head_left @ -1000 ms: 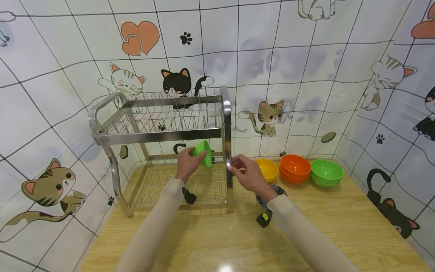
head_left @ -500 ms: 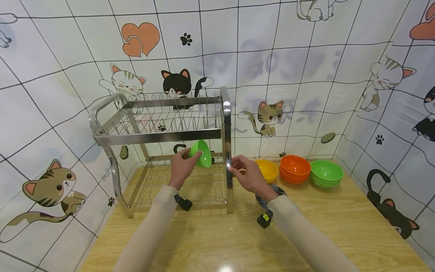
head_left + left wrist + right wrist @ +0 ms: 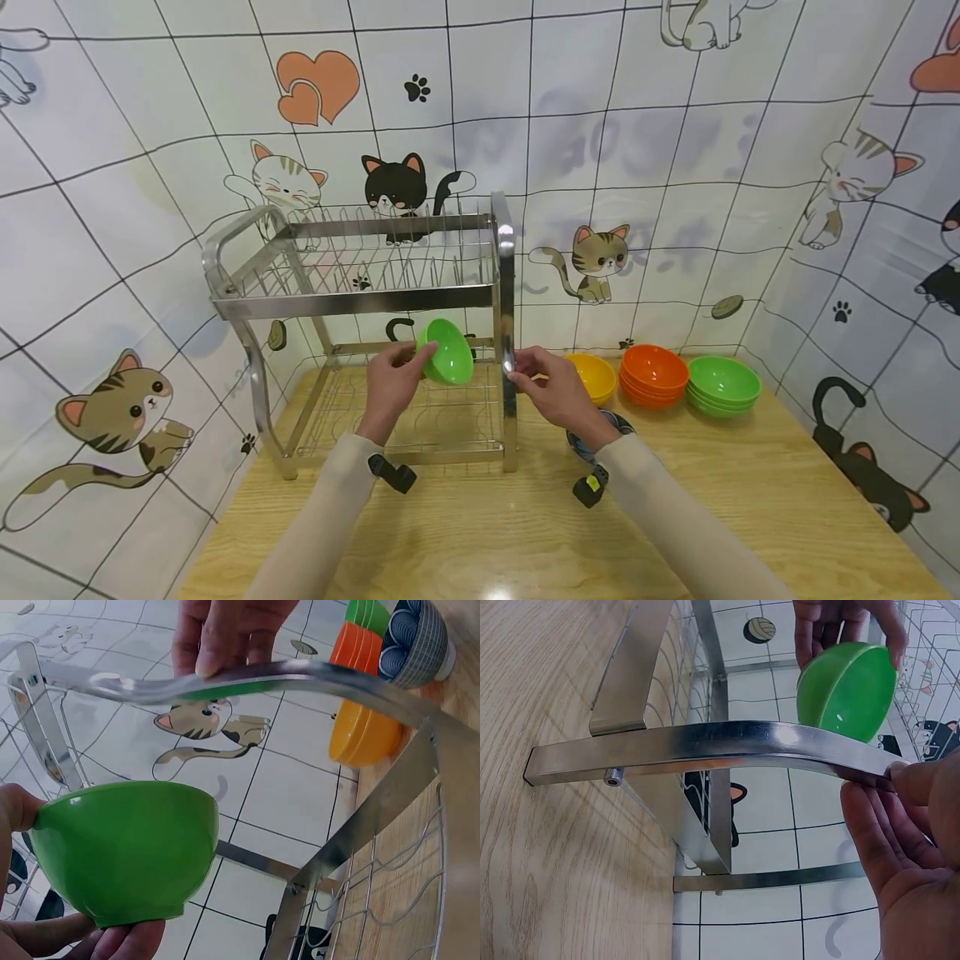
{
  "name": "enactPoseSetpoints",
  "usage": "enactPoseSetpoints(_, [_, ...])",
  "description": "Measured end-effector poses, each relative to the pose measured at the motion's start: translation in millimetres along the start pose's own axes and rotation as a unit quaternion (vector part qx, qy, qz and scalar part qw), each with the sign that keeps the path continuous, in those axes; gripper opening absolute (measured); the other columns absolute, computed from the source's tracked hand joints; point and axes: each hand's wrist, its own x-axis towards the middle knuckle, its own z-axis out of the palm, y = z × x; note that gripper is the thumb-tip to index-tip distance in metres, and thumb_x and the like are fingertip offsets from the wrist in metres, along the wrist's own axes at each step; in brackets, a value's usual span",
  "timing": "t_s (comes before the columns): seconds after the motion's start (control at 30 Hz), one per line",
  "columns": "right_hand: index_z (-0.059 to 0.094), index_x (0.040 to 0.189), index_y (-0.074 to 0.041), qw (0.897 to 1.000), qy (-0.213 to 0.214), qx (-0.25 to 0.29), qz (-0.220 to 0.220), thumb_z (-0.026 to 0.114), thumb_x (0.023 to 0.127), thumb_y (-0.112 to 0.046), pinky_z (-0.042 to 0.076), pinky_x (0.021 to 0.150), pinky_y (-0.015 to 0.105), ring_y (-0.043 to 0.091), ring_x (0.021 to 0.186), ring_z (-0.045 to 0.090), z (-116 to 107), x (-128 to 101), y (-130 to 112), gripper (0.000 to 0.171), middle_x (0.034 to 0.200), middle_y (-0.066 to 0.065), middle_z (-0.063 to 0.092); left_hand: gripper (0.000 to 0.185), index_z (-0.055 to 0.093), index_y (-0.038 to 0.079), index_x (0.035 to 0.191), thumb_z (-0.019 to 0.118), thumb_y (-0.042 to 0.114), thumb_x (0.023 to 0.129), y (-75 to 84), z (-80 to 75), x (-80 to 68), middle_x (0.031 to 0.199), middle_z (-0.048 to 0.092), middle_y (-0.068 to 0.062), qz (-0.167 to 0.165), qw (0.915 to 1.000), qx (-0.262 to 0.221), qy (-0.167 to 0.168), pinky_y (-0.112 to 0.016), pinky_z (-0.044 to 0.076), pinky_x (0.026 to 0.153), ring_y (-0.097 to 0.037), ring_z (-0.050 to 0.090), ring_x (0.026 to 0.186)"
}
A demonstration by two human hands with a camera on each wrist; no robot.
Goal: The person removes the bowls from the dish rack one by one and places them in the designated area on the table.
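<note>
Pinching the green bowl [image 3: 447, 352] by rim and base, the left hand [image 3: 392, 382] carries something light, rigid, probably slick; the right hand [image 3: 552, 392] grips the rack post [image 3: 507, 333].

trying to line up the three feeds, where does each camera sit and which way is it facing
Head: worn on the head, looking forward and down at the dish rack on the wooden table; both sleeved forearms, left hand and right hand show.
Left wrist: beside the left hand, facing the green bowl it holds.
Right wrist: beside the right hand, facing the rack post it grips.
Shared: all three views show the green bowl and the rack post; each wrist view also catches the other hand.
</note>
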Motion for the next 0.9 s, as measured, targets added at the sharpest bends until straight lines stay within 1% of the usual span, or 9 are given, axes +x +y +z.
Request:
enactPoseSetpoints(0.07, [0.063,0.130,-0.009,1.000,-0.003,0.001,-0.001,0.069,0.098,-0.018,0.062,0.086,0.030,0.020,0.093,0.072,-1,0,0,0.033,0.106,0.007,0.071,0.054,0.071,0.012,0.127,0.074,0.052,0.091,1.7,-1.0,-5.3,0.112,0.072,-0.011,-0.001,0.9999,-0.013,-0.005,-0.038,0.062,0.086,-0.015,0.069,0.093])
enactPoseSetpoints(0.17, [0.063,0.130,-0.010,1.000,-0.004,-0.004,-0.002,0.069,0.098,-0.019,0.062,0.086,0.030,0.019,0.095,0.071,-3,-2,0,0.034,0.107,0.006,0.072,0.054,0.072,0.011,0.126,0.074,0.052,0.091,3.3,-1.4,-11.3,0.116,0.073,-0.013,-0.002,0.9994,-0.032,-0.013,-0.041,0.062,0.090,-0.014,0.071,0.093])
enactPoseSetpoints(0.3, [0.064,0.129,-0.012,1.000,-0.008,-0.014,-0.002,0.069,0.099,-0.019,0.062,0.087,0.031,0.019,0.097,0.070,-8,-6,2,0.031,0.108,0.004,0.073,0.054,0.072,0.008,0.125,0.073,0.051,0.092,4.3,-1.8,-18.4,0.115,0.074,-0.016,-0.006,0.9984,-0.052,-0.021,-0.037,0.063,0.087,-0.011,0.074,0.087])
enactPoseSetpoints(0.4, [0.064,0.129,-0.011,1.000,-0.017,-0.021,-0.007,0.069,0.099,-0.018,0.062,0.089,0.036,0.020,0.101,0.069,-13,-10,1,0.031,0.112,0.007,0.073,0.052,0.073,0.006,0.123,0.071,0.049,0.094,5.4,-3.4,-23.7,0.112,0.074,-0.016,-0.008,0.9975,-0.067,-0.023,-0.039,0.063,0.087,-0.010,0.074,0.083])
enactPoseSetpoints(0.53, [0.061,0.135,-0.010,0.999,-0.032,-0.033,-0.020,0.069,0.099,-0.019,0.060,0.094,0.044,0.025,0.107,0.069,-21,-16,-4,0.038,0.122,0.012,0.071,0.049,0.074,0.004,0.118,0.068,0.048,0.097,8.5,-6.0,-31.9,0.101,0.075,-0.013,-0.013,0.9965,-0.078,-0.026,-0.043,0.062,0.088,-0.013,0.073,0.079])
enactPoseSetpoints(0.63, [0.059,0.138,-0.013,0.997,-0.041,-0.051,-0.029,0.071,0.098,-0.020,0.059,0.097,0.047,0.026,0.112,0.069,-26,-22,-7,0.042,0.129,0.011,0.069,0.049,0.074,0.002,0.116,0.066,0.048,0.098,10.2,-6.8,-38.8,0.094,0.075,-0.010,-0.021,0.9953,-0.086,-0.039,-0.040,0.063,0.087,-0.015,0.074,0.078])
enactPoseSetpoints(0.7, [0.058,0.140,-0.015,0.996,-0.044,-0.067,-0.043,0.072,0.097,-0.020,0.058,0.097,0.048,0.027,0.115,0.068,-29,-27,-9,0.045,0.132,0.008,0.068,0.052,0.074,0.001,0.116,0.064,0.049,0.099,11.2,-6.3,-43.4,0.092,0.076,-0.009,-0.030,0.9941,-0.091,-0.050,-0.036,0.063,0.086,-0.015,0.074,0.077])
enactPoseSetpoints(0.77, [0.058,0.140,-0.017,0.994,-0.044,-0.079,-0.065,0.073,0.095,-0.019,0.058,0.097,0.047,0.026,0.117,0.067,-32,-31,-12,0.048,0.134,0.006,0.067,0.055,0.073,-0.002,0.114,0.063,0.050,0.099,12.3,-5.5,-48.1,0.090,0.075,-0.008,-0.038,0.9921,-0.102,-0.063,-0.034,0.063,0.086,-0.016,0.075,0.078])
enactPoseSetpoints(0.9, [0.057,0.141,-0.015,0.986,-0.044,-0.103,-0.119,0.077,0.092,-0.018,0.059,0.097,0.045,0.024,0.118,0.066,-38,-42,-19,0.053,0.136,0.004,0.066,0.056,0.073,-0.007,0.110,0.061,0.047,0.100,15.0,-3.0,-57.3,0.088,0.075,-0.007,-0.049,0.9853,-0.138,-0.088,-0.035,0.063,0.085,-0.016,0.075,0.079])
